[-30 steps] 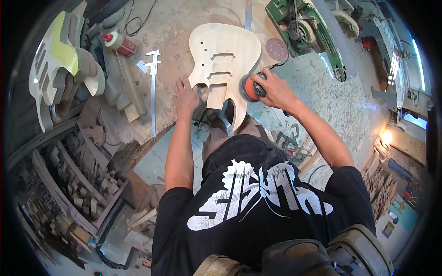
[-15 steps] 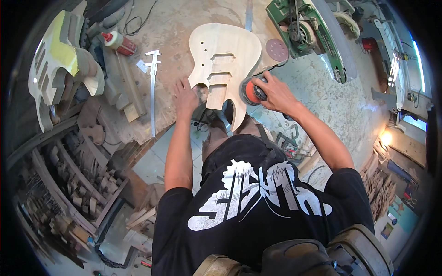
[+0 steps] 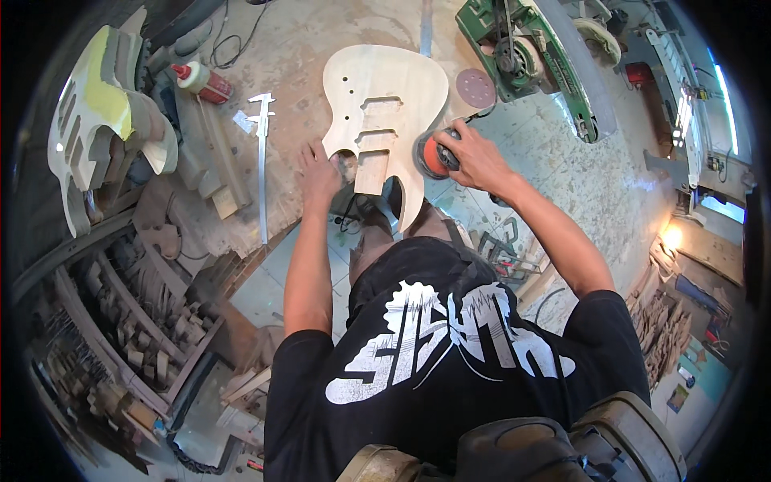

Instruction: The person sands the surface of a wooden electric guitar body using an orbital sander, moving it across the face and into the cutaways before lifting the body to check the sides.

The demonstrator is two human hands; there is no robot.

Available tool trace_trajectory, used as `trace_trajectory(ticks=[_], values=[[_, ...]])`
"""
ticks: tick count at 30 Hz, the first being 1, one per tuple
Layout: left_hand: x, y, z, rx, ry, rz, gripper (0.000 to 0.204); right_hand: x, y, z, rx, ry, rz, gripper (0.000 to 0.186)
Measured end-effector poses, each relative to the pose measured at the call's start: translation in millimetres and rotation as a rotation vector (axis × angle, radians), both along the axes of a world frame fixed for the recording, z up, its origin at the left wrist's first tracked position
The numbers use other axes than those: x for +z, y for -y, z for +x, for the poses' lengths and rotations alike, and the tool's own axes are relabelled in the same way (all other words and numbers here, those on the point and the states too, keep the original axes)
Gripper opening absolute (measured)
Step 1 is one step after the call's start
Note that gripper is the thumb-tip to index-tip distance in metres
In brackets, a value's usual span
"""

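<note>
A pale, unfinished wooden electric guitar body (image 3: 385,84) lies at the near edge of the bench, its neck pocket and horns toward me. My left hand (image 3: 320,175) holds it by the left horn, its fingers along the edge; the thumb side is partly hidden. My right hand (image 3: 475,159) is wrapped round a red and black orbital sander (image 3: 434,154). The sander is tilted, its pad at the right edge of the body, by the waist and right horn. A round maroon sanding disc (image 3: 475,88) lies just beyond it on the bench.
A metal caliper (image 3: 263,161), a red glue bottle (image 3: 203,83) and wood strips (image 3: 215,153) lie left on the bench (image 3: 285,72). Farther left stand stacked guitar-shaped pieces (image 3: 108,100). A green belt machine (image 3: 530,60) is at the far right. Wood offcuts fill a lower-left rack (image 3: 120,301).
The view has shifted slightly, so the bench things sit a little more to the left. The sander stays at the body's right edge, and both hands keep their holds.
</note>
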State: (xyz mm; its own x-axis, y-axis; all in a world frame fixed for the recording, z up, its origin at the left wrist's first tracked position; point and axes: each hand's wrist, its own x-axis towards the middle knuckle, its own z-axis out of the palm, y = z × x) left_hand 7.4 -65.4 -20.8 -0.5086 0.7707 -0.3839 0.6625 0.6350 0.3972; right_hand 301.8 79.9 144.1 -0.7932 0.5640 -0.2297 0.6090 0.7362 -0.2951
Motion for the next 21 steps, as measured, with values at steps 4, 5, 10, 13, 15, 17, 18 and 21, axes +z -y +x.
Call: trace_trajectory(ticks=[4,5,10,13,15,17,18,21], values=[[-1,0,-1,-0.011,-0.01,-0.014,0.071,8,-1,-18,0.007,-0.01,-0.021,0.075],[0,0,-1,-0.014,-0.006,-0.013,0.071,9,0,-22,0.021,-0.007,-0.023,0.075],[-1,2,-3,-0.017,0.016,-0.01,0.07,4,5,-14,0.048,-0.004,-0.036,0.076],[-6,3,-3,-0.006,0.008,0.043,0.07,3,6,-3,0.037,-0.006,-0.043,0.077],[-1,0,1,-0.017,0.005,-0.017,0.071,5,7,1,0.034,0.028,-0.005,0.077],[1,-1,1,-0.016,0.006,-0.018,0.071,7,4,-6,0.014,0.022,-0.021,0.077],[0,0,0,-0.011,0.004,-0.021,0.072,8,3,-12,-0.003,0.014,-0.039,0.077],[1,1,-2,-0.018,0.01,-0.027,0.072,6,-1,-24,0.021,-0.038,-0.025,0.078]])
